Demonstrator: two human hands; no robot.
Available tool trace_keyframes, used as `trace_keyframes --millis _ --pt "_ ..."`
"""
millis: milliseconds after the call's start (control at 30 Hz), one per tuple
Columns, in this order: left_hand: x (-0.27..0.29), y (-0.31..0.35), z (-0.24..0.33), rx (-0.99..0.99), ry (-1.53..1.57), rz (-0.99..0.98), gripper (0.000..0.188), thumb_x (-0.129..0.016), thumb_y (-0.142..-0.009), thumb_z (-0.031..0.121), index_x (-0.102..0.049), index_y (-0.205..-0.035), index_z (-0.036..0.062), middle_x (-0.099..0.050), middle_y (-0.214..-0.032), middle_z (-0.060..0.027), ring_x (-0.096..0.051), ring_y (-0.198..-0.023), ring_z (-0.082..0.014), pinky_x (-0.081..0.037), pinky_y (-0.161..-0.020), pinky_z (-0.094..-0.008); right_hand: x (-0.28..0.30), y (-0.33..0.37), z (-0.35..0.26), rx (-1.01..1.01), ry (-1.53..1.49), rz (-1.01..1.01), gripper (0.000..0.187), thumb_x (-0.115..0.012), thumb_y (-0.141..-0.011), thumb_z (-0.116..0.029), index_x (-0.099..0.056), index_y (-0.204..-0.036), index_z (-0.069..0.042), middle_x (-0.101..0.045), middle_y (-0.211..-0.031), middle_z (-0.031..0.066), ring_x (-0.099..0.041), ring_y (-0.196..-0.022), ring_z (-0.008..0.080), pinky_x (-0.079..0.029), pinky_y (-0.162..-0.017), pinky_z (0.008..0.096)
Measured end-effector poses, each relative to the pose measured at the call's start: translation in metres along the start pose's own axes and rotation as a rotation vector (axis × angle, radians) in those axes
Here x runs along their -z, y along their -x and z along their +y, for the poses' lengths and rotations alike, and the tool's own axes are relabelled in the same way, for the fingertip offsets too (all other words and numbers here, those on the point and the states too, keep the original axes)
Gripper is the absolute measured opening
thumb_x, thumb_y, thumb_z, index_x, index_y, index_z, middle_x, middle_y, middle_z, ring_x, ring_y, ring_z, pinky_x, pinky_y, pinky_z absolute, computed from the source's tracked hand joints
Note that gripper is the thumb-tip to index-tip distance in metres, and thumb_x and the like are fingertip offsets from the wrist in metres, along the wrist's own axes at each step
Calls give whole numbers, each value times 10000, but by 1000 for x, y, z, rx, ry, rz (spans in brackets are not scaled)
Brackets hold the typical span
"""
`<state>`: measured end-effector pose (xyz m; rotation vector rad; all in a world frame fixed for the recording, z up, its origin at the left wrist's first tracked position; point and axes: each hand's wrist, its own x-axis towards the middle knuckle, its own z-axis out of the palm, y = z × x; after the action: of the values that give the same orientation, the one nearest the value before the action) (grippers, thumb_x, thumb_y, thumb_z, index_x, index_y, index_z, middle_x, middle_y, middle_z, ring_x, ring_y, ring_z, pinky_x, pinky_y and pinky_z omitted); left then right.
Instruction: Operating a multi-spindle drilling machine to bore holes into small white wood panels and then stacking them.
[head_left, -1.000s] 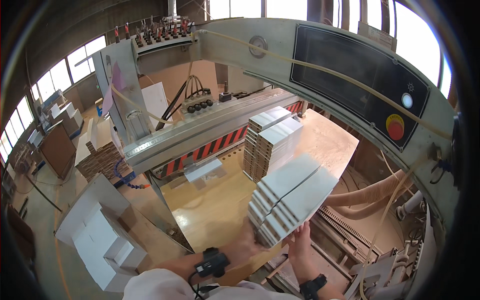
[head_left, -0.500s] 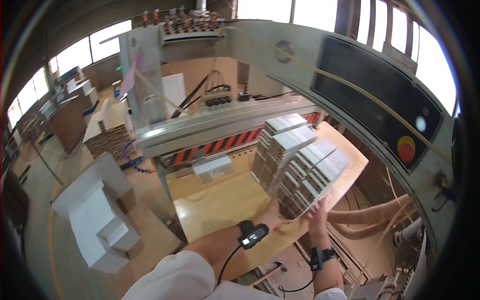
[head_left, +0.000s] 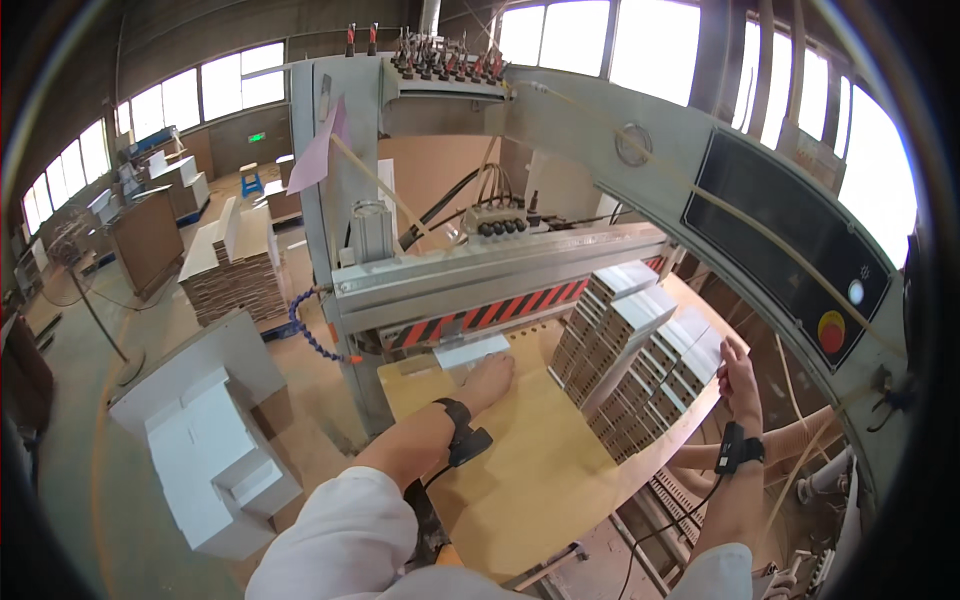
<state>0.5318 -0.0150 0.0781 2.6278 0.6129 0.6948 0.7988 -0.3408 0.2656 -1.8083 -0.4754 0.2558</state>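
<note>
My left hand (head_left: 492,380) is at the near edge of a white panel (head_left: 466,352) that lies on the yellowish table under the striped beam. Its fingers curl closed there, partly hidden behind the back of the hand. On the right, my right hand (head_left: 738,382) is raised beside a stack of white-topped boards (head_left: 640,345), with fingers bent in at the stack's outer corner. What those fingers pinch, if anything, is too small to make out. The stack stands in several columns, with drilled holes along the board edges. One board stands tilted against the columns.
A machine frame with a dark control panel (head_left: 785,225) and a red stop button (head_left: 831,333) arches over the right. The red-and-black striped beam (head_left: 490,317) crosses behind the table (head_left: 520,470). White boxes (head_left: 215,450) stand lower left; a board pile (head_left: 235,265) is behind.
Both hands have left the near base of the stack. The left has moved left to the white panel, while the right has risen along the stack's right side. The view has shifted too.
</note>
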Motion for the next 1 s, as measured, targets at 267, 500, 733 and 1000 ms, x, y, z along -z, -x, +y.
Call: trace_keyframes --millis 267,500,733,1000 --pt "-26 -49 -45 -147 -290 -92 222 -467 -782 116 -556 -968 35 -530 -1010 -91 -462 -1028 -300 -406 -839 -448 4 34 29 44 -310 262 205 -526 -864 -183 -482 -1045 -97 -489 -647 -17 -448 -433 49 -346 -323 167" --pt "-20 -53 -31 -535 -291 -220 213 -505 -747 132 -561 -932 43 -540 -944 -95 -457 -1024 -283 -402 -844 -428 -70 144 -49 385 -364 201 225 -492 -869 -129 -445 -1082 -72 -520 -732 -4 -473 -509 44 -380 -382 158" --pt "17 7 -39 -413 -32 -252 859 -699 -610 451 -352 -1303 82 -348 -1317 -147 -264 -1256 -325 -222 -991 -523 -180 162 -26 -28 -601 -229 208 -501 -849 -86 -485 -1054 -48 -560 -829 36 -550 -688 111 -471 -564 246" --pt "54 91 -5 -310 -120 -354 593 -711 -607 381 -508 -1041 30 -525 -974 -108 -491 -993 -291 -412 -806 -416 -270 65 60 -205 -548 -311 167 -496 -862 -64 -463 -1012 1 -548 -751 86 -538 -542 131 -467 -430 255"
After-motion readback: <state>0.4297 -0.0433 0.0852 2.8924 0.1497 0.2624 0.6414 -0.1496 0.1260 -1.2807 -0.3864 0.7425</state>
